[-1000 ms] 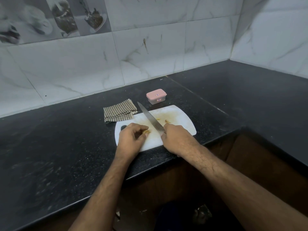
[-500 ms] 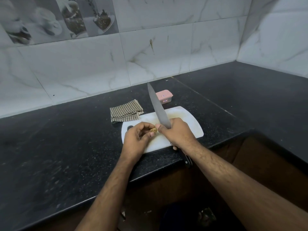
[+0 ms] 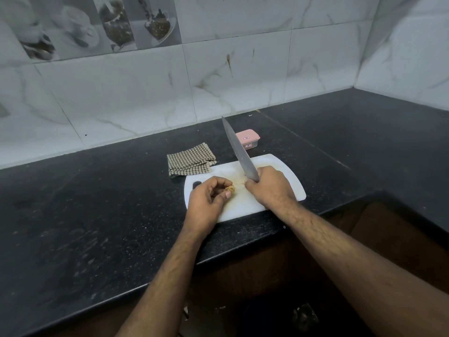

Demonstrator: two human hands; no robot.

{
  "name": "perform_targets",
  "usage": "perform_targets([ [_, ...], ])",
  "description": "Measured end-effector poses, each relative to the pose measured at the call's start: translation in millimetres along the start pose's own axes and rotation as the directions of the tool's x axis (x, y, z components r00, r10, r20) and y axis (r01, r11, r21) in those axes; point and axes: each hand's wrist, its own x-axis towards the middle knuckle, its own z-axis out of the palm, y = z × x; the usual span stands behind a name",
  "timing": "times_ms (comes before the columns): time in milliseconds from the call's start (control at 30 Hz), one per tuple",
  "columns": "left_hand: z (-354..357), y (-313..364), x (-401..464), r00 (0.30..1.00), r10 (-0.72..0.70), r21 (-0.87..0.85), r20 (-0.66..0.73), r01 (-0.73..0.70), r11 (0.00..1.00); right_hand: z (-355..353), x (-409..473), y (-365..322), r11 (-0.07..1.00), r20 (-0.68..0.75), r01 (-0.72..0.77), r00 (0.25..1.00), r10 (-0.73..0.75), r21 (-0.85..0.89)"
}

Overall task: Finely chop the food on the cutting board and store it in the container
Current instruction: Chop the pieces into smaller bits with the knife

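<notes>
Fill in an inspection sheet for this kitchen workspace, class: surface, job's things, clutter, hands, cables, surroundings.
Surface: black speckled countertop, white cutting board at its front edge.
Job's things: small brownish food piece; knife, blade raised; pink-lidded container behind the board, lid on.
Clutter: folded checked cloth beside the board.
Hands: left hand pinches the food; right hand grips the knife.
Cables: nothing seen.
Surroundings: marble-look wall tiles.

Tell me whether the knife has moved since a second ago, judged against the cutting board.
Yes. The knife has tipped up: its blade lay low across the cutting board, and now its tip rises past the board's far edge, across the pink container.
</notes>
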Motion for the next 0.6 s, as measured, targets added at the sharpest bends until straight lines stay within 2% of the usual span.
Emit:
perform_targets([
  [267, 1.5, -1.6, 1.9, 1.000, -0.027, -0.005, -0.013, 0.027, 1.000, -3.0, 0.0, 3.5, 0.982, -0.071, 0.026, 0.997, -0.040, -0.188],
  [467, 1.9, -1.3, 1.1, 0.999, -0.035, -0.021, -0.039, 0.034, 0.999, -6.1, -8.5, -1.2, 0.986, -0.085, 0.099, 0.990, -0.111, -0.133],
  [600, 2.7, -1.5, 1.5, 0.998, -0.036, 0.001, -0.058, 0.036, 0.999, -7.9, -24.1, -10.3, 0.977, 0.018, 0.212, 0.977, -0.213, 0.022],
])
